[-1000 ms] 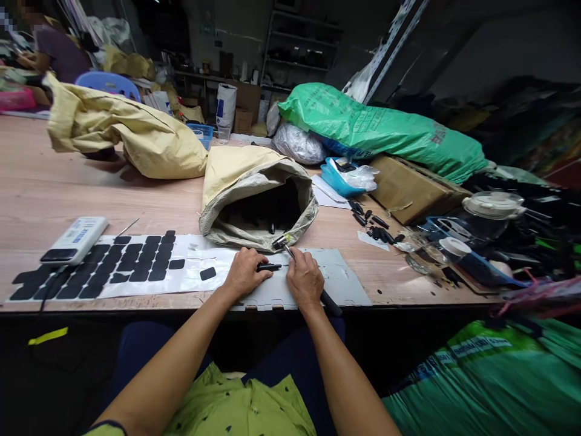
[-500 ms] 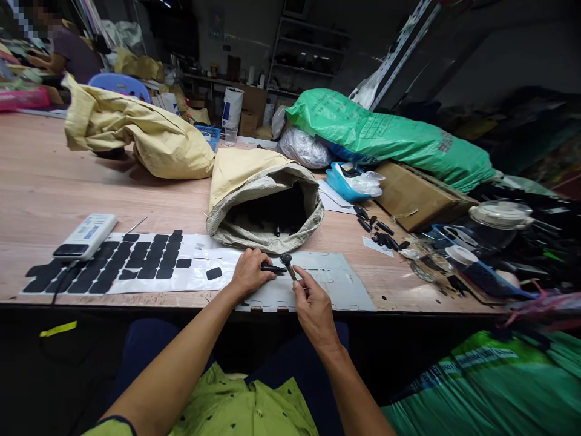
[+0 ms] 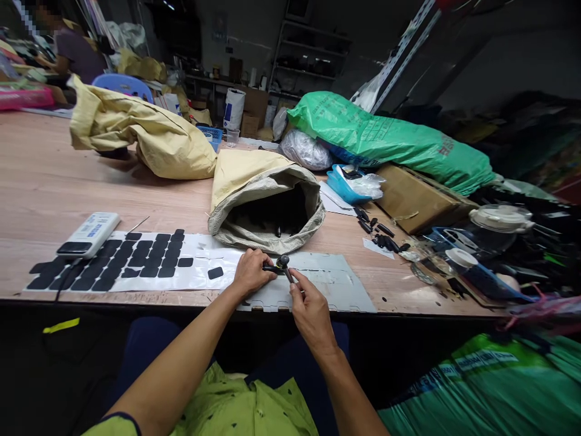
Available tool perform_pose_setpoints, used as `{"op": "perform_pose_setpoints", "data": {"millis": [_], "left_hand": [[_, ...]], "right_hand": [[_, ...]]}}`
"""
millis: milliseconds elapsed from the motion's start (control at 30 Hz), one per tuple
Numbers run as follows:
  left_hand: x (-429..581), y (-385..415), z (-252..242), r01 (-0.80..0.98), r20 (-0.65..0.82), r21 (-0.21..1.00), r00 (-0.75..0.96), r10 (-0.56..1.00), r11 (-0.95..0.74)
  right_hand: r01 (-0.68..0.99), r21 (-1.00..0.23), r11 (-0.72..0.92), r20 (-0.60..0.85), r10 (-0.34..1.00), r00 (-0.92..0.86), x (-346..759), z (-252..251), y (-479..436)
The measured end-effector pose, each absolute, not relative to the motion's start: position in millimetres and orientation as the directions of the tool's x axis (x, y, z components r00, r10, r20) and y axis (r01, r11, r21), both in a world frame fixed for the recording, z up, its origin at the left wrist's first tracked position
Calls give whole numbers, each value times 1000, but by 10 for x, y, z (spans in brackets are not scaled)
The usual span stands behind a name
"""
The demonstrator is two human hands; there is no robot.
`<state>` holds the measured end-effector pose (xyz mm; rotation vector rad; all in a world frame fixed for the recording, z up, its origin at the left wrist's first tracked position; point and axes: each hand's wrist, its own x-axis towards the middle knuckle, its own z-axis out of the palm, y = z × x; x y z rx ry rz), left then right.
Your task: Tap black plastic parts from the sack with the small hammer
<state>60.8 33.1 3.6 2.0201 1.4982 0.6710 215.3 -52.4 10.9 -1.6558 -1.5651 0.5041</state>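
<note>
My left hand [image 3: 251, 272] pinches a slim black piece [image 3: 271, 268] above the grey board [image 3: 336, 281]. A dark tool with a round knob at its top [image 3: 283, 261] is held by my right hand [image 3: 312, 306], its knob end at the tip of the black piece; whether they touch is too small to tell. Just behind the hands lies a cream sack [image 3: 245, 163], its dark mouth facing me, with black items faintly visible inside. White sheets [image 3: 197, 278] bearing rows of black rounded pads [image 3: 170, 257] are at the left of my hands.
A white device [image 3: 93, 233] with a cable stands on the left. Another cream sack [image 3: 167, 148] lies farther back. On the right are loose black pieces [image 3: 385, 242], a blue basin [image 3: 347, 188], a cardboard box [image 3: 413, 200] and a green sack [image 3: 385, 136]. A person [image 3: 75, 51] sits far left.
My right hand has moved slightly left, bringing the knobbed tool's head from beyond the black piece's tip closer to my left hand. The whole view has shifted a little.
</note>
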Motion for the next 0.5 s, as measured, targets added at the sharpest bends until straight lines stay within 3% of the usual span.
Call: {"op": "perform_pose_setpoints", "data": {"millis": [367, 500], "left_hand": [[596, 331, 30, 711, 87, 648, 285, 954, -272], [592, 327, 36, 687, 90, 674, 288, 953, -271]], "right_hand": [[644, -757, 110, 219, 971, 91, 2030, 133, -492], [706, -700, 107, 309, 937, 163, 2146, 217, -233]]}}
